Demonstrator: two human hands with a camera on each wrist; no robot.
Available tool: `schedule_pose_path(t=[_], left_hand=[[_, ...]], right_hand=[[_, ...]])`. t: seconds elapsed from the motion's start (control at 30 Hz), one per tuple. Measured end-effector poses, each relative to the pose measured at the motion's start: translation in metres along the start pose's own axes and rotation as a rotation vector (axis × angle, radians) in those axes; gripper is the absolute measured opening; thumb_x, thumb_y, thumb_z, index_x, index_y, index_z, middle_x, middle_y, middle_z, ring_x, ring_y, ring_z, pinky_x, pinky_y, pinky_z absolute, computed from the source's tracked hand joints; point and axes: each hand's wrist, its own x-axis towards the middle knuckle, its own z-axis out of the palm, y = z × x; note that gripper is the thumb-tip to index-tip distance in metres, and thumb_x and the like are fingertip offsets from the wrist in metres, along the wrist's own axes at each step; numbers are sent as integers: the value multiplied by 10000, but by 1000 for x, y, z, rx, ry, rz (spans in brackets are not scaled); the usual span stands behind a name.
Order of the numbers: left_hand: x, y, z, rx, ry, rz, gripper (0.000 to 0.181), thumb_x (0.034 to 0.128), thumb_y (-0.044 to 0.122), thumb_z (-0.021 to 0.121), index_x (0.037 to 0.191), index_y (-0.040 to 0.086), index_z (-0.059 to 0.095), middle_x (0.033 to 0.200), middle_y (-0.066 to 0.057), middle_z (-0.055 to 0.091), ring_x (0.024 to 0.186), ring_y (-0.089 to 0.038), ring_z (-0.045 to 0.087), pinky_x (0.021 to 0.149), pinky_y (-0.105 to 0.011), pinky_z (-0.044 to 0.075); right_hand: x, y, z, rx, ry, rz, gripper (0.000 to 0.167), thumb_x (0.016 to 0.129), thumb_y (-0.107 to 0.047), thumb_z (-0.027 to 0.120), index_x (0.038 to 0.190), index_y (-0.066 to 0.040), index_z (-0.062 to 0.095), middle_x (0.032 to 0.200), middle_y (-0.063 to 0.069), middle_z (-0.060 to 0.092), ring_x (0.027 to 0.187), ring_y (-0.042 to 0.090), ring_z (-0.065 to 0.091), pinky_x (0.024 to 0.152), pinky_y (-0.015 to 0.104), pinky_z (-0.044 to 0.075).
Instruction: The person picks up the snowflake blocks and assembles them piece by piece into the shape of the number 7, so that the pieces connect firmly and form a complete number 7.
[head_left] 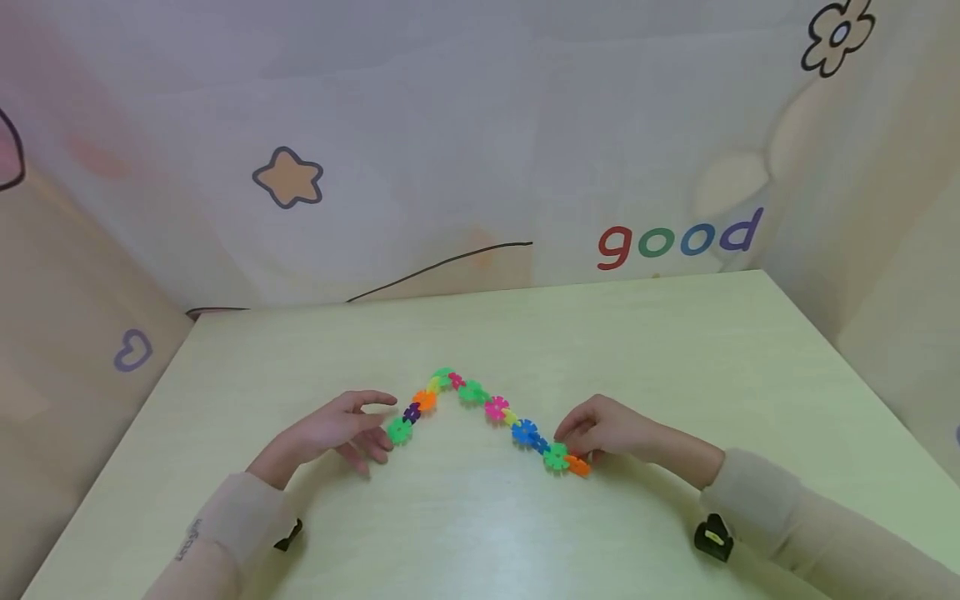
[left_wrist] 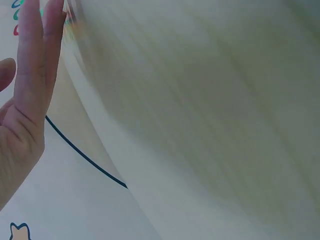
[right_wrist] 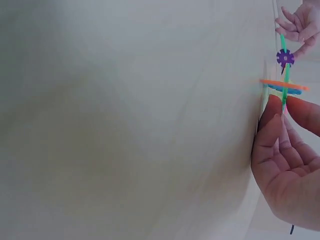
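A bent chain of interlocking plastic snowflake discs (head_left: 472,392) lies on the table in an upside-down V. Its colours are green, purple, orange, yellow, pink and blue. My right hand (head_left: 618,431) is at the chain's right end, beside a green disc (head_left: 556,457) and an orange disc (head_left: 578,466). In the right wrist view, thumb and index finger of that hand (right_wrist: 287,165) pinch a green disc. Close to the green disc (head_left: 400,430) at the left end, my left hand (head_left: 333,429) has loosely spread fingers; whether they touch it I cannot tell.
The pale wooden table (head_left: 465,533) reaches back to a printed cloth (head_left: 450,167) with a star, a flower and the word "good". The cloth also hangs along both sides. Dark wrist-camera pieces (head_left: 713,537) sit below the sleeves.
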Motion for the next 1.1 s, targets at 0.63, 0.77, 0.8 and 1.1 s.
schedule_pose_path(t=[0.63,0.77,0.8,1.1], left_hand=[[45,18,3,64,94,65,455,975,134,396,1385,-34,294,1235,-215,497,929,-266,611,789,-365,511],[51,22,5,70,90,62,460,981,144,386,1398,-19,279,1252,-212,484,929,-256,612,792,-361,510],[52,23,6,67,95,58,460,980,148,391,1398,-13,285,1252,-205,485,921,-251,613,786,-358,512],[60,27,8,55,83,71,448,983,119,358,1397,-28,272,1369,-220,370,925,-259,605,781,-357,513]], right_hand=[[-2,-9,30,106,-44,27,203,794,35,593,989,79,629,672,97,647,574,147,614,544,256,500],[-2,-9,34,117,-45,27,201,796,31,604,989,82,626,669,101,648,569,149,621,525,242,494],[-1,-9,35,119,-46,24,200,792,32,609,984,84,626,670,105,649,568,149,622,518,237,489],[2,-12,45,146,-43,15,199,773,47,620,968,90,625,654,109,647,566,156,628,502,213,469]])
